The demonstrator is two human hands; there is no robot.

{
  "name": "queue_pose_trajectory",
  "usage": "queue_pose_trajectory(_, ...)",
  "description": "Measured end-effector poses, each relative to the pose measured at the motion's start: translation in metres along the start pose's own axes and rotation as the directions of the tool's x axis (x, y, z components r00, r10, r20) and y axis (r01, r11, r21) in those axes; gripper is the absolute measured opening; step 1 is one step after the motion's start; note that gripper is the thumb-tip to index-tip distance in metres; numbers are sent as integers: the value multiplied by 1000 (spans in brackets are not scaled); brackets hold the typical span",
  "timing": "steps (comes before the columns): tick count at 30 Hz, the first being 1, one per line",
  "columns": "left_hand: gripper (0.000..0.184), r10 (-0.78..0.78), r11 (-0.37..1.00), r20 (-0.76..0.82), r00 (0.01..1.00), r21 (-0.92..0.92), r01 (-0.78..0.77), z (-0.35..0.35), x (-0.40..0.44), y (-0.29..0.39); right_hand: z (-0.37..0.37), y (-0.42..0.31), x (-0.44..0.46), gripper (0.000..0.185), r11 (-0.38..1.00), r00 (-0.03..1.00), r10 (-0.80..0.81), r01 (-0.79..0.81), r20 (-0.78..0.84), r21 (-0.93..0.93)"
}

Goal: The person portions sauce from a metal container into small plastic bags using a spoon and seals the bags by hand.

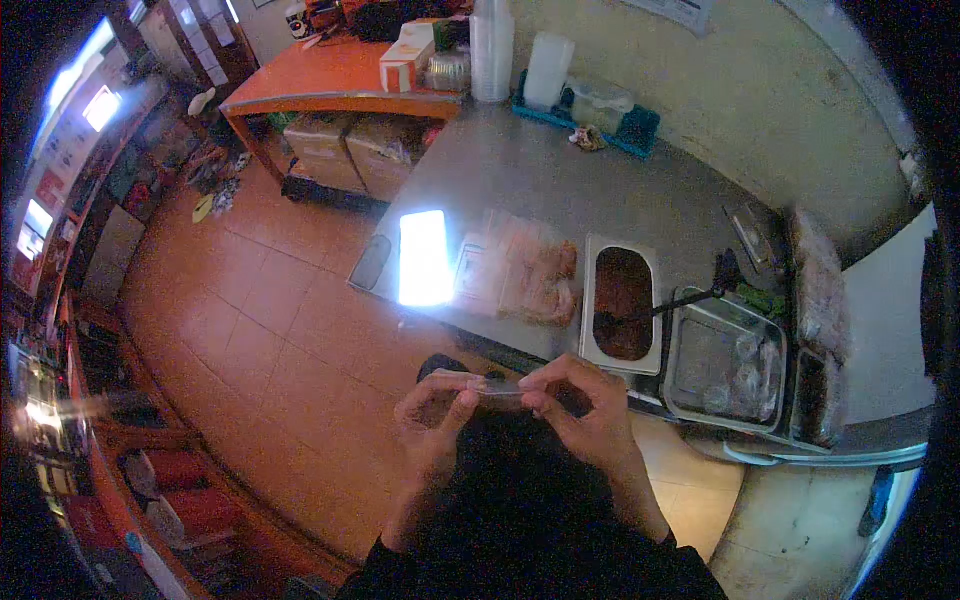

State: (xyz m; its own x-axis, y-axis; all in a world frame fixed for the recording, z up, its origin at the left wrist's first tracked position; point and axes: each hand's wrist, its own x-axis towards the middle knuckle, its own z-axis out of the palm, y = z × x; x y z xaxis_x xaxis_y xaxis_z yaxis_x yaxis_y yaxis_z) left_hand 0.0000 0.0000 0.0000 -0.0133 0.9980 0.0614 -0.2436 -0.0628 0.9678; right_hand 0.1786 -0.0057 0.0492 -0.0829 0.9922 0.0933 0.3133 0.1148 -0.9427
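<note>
Between my two hands stretches a thin, see-through piece of plastic [501,391], perhaps the edge of a small bag; its exact kind is unclear. My left hand [438,408] pinches its left end between thumb and fingers. The right end is pinched the same way by my right hand [588,412]. Both hands are in front of my dark clothing, just off the near edge of the metal table [480,160]. Beyond them lie a pile of clear plastic bags [530,265] with pinkish contents and a metal container [622,300] of dark reddish-brown food.
A brightly glowing screen [425,257] lies at the table's left corner. A black-handled utensil [690,297] spans from the food container to a metal tray [690,385] holding plastic. Stacked clear cups [491,50] stand at the back. An orange table [300,80] adjoins.
</note>
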Motion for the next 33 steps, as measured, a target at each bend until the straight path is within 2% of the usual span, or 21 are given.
queue_pose_trajectory(2,7,16,997,-38,999,-69,-18,3,0,0,-2,-2,1,15,996,999,-28,26,-19,-88)
queue_pose_trajectory(6,5,37,998,-82,996,-54,-42,7,1,6,-2,-6,2,13,987,994,-94,86,-50,-137)
queue_pose_trajectory(8,4,1,1000,-111,994,-3,-2,12,0,13,-1,-5,3,12,974,989,-137,126,-46,-188)
queue_pose_trajectory(11,4,-27,997,-95,995,-77,20,10,1,-1,-1,-3,2,10,966,983,-177,167,-36,-197)
queue_pose_trajectory(17,5,37,998,-89,995,-45,-41,16,4,4,3,-7,2,9,975,984,-166,153,-72,-163)
queue_pose_trajectory(21,3,11,999,-94,996,-50,-16,18,4,4,7,-7,2,8,971,979,-184,167,-88,-169)
queue_pose_trajectory(24,2,-11,999,-167,986,-44,4,21,4,5,11,-7,3,9,968,974,-194,171,-113,-186)
queue_pose_trajectory(27,1,42,988,-106,993,-143,-57,19,3,-7,16,-12,5,10,980,983,-164,153,-83,-126)
queue_pose_trajectory(29,1,-57,981,-91,994,-192,38,22,1,1,21,-10,6,10,977,982,-165,151,-88,-152)
queue_pose_trajectory(33,1,-22,998,-109,994,-64,15,20,1,-1,27,-6,8,10,977,982,-162,146,-93,-157)
